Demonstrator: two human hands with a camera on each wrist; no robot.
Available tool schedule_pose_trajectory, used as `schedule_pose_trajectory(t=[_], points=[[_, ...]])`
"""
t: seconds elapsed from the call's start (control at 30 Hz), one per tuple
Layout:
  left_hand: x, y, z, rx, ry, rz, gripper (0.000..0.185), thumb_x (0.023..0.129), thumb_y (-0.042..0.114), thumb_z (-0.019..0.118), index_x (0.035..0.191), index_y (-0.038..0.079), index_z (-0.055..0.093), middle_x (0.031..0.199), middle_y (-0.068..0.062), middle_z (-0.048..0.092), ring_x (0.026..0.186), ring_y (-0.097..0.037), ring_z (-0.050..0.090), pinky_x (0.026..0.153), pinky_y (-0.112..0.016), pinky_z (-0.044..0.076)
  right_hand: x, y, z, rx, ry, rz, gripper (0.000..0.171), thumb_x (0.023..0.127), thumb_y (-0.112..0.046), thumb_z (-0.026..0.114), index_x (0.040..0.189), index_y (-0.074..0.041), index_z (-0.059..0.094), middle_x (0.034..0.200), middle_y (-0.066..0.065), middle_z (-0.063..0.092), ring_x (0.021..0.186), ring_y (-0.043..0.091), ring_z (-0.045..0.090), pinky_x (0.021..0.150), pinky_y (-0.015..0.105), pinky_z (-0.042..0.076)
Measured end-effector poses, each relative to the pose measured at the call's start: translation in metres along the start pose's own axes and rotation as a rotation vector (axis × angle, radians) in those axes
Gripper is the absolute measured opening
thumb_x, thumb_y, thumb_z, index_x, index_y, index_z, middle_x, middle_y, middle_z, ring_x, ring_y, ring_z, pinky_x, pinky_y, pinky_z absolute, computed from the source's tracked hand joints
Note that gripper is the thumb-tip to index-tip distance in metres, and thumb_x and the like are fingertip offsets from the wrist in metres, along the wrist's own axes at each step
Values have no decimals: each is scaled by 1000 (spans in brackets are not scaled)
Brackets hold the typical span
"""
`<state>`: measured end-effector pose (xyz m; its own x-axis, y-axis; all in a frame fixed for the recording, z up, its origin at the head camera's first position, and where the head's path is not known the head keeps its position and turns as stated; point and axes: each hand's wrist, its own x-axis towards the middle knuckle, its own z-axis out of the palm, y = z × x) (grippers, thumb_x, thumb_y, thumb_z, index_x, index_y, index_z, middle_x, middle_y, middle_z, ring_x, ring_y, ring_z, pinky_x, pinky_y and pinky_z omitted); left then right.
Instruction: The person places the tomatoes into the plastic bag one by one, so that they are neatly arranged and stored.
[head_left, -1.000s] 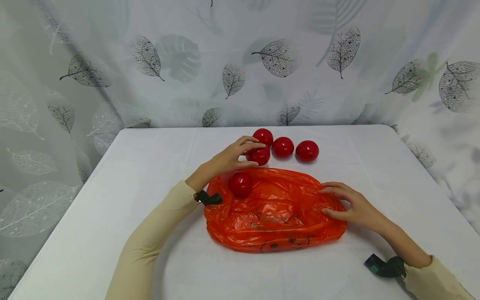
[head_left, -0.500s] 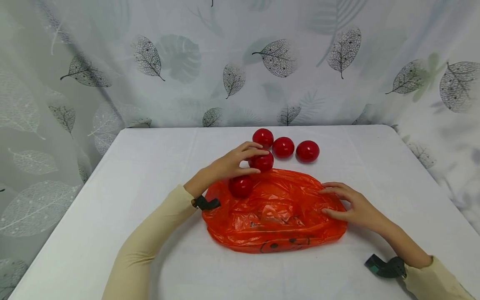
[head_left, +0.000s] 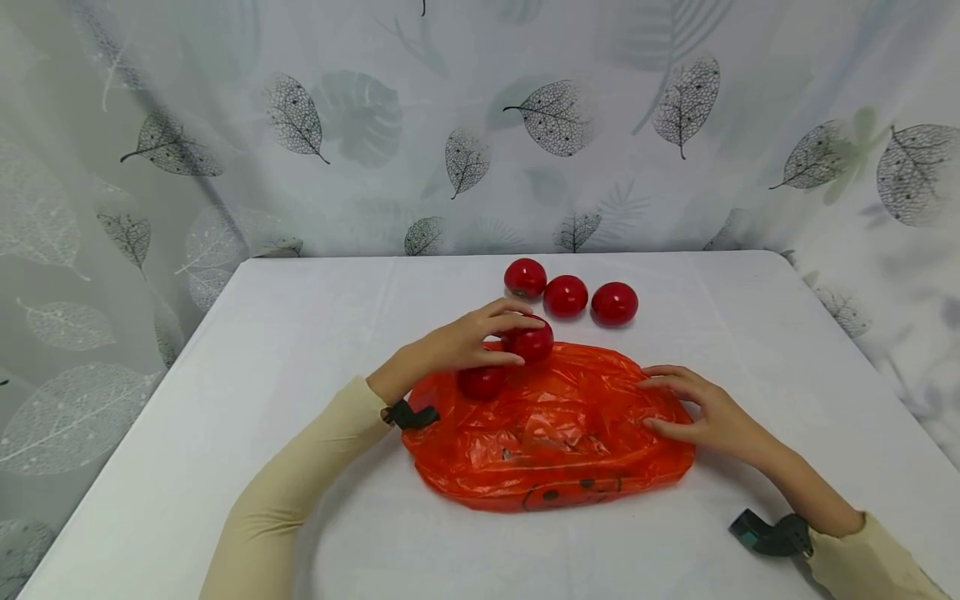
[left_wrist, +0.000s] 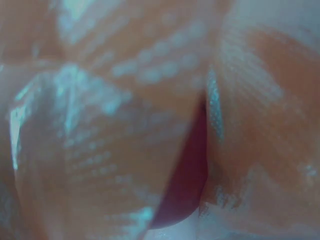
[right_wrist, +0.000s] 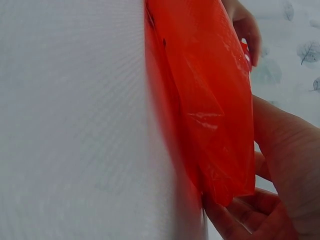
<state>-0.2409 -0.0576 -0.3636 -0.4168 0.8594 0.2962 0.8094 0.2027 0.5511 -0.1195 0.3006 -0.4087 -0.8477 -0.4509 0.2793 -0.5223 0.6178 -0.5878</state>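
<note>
My left hand (head_left: 468, 340) grips a red tomato (head_left: 532, 340) over the back left rim of an orange-red plastic bag (head_left: 562, 417). Below that hand another tomato (head_left: 482, 382) lies in the bag's left part, half covered by my thumb. My right hand (head_left: 697, 408) holds the bag's right end, thumb in front and fingers behind. The right wrist view shows the bag's side (right_wrist: 215, 100) and my right hand (right_wrist: 265, 210) curved about its end. In the left wrist view, blurred film fills most of the picture, with a dark red patch of tomato (left_wrist: 187, 180).
Behind the bag three tomatoes stand in a row, one at the left (head_left: 525, 277), one in the middle (head_left: 566, 297) and one at the right (head_left: 614, 303). The white table (head_left: 187, 433) ends at a leaf-patterned curtain (head_left: 360, 167).
My left hand has drawn one tomato from beside the back left one toward me and a little right, over the bag's rim. My right hand has stayed put.
</note>
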Motion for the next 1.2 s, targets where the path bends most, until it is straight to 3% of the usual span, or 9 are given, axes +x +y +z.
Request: schedule_pose_trajectory(t=[0.5,1.0,1.2], points=[[-3,9,5,2,-88,43,53,86,17,76,135,8,57,134,-12,51,124,-20,48,98,-21,47,-1,1,0,23,-10,5,48,74,-7,84,118,-10,66,126,13,57,117,-14,37,83,16,50],[-4,7,10,19,-200,-40,48,90,26,72,134,12,59,135,-6,52,124,-16,49,100,-21,44,0,-2,0,22,-9,-1,47,74,-7,83,118,-10,66,126,13,57,118,-14,36,82,16,50],[-3,9,9,-2,-211,-64,44,90,25,71,131,12,60,133,-6,54,123,-17,49,98,-22,46,0,-1,0,15,-11,-1,48,74,-7,84,118,-10,66,126,13,57,117,-14,36,82,17,51]])
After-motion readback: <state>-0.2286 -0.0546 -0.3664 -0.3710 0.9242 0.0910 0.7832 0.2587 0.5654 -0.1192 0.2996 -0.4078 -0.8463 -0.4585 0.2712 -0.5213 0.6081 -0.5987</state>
